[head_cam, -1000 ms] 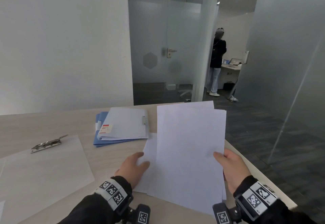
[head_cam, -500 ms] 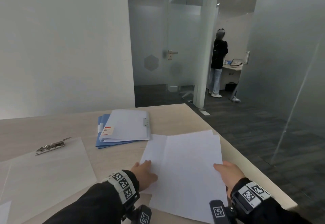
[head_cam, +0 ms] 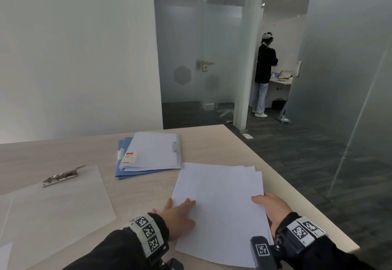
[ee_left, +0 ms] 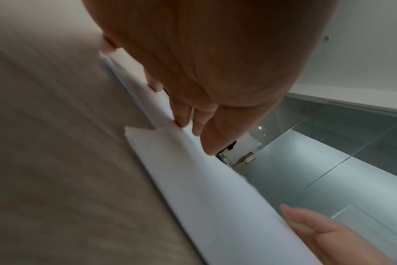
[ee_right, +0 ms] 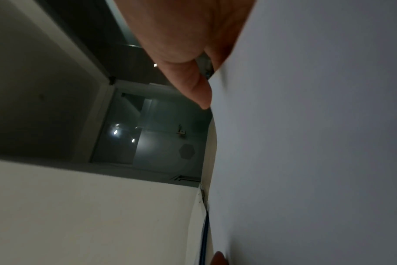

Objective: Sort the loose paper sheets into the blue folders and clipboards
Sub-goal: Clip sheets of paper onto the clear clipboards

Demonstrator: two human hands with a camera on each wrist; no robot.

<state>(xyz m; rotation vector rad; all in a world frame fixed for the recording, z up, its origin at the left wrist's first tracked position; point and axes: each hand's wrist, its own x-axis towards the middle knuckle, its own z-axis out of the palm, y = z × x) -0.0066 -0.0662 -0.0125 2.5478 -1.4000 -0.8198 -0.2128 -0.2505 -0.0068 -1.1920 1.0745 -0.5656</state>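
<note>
My left hand (head_cam: pixel 178 216) lies flat on the left edge of the sheets (head_cam: pixel 220 210), fingers (head_cam: pixel 188 203) straight and slightly spread, pressing the paper onto the worktop (head_cam: pixel 148 189). My right hand (head_cam: pixel 272 209) grips the right edge of the same stack, thumb on top; the fingers beneath are hidden, so how far they curl I cannot tell. The sheets sit at five o'clock on the worktop, their far corners fanned a little. At twelve o'clock, just beyond them, blue folders (head_cam: pixel 124 161) lie stacked with a paper-filled clipboard (head_cam: pixel 157 153) on top. At nine o'clock lies a clear clipboard (head_cam: pixel 57 206), its metal clip (head_cam: pixel 62 176) raised at the far end.
</note>
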